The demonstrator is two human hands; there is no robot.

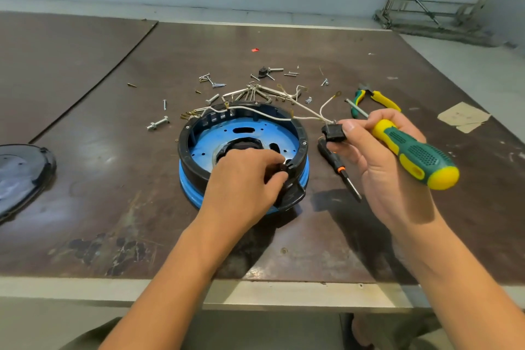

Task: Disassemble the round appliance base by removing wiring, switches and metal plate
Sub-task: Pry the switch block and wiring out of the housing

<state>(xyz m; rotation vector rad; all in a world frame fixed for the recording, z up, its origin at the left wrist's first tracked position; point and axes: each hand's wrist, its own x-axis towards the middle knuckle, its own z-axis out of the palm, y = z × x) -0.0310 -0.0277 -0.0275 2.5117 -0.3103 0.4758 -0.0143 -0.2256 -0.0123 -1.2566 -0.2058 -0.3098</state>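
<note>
**Black switch held clear of the base, wires attached**

Your right hand (380, 162) pinches the black switch (333, 133) between thumb and forefinger, just right of the round base (199, 170) and above the table (85, 207). The same hand's other fingers wrap the green-and-yellow screwdriver (414, 153). Its handle butt points right and its shaft points away, toward the pliers (377, 98). White wires (255, 111) run from the switch across the far rim of the base. Two loose ends with ring terminals stick up behind the switch.

Your left hand (244, 179) is over the near-right rim of the base, fingers curled. Thumb and fingertips pinch a small black part (284, 168) at the rim. Can't tell whether that part is free or seated.

The base sits mid-table, open side up: black outer ring with a blue band below it. Inside is a blue metal plate (255, 133) with slots and small holes. A dark round opening at its centre is partly under your left hand.

Also on the table:
- second screwdriver (338, 165), black with an orange collar, lying between the base and your right hand
- loose screws and bolts (157, 123), scattered behind and left of the base
- bent metal brackets (255, 92), just behind the base
- black cover (22, 173), at the left edge
- red scrap (255, 50), farther back
- tan paper piece (463, 116), far right

Any print on the handles or base is too small to read.
</note>
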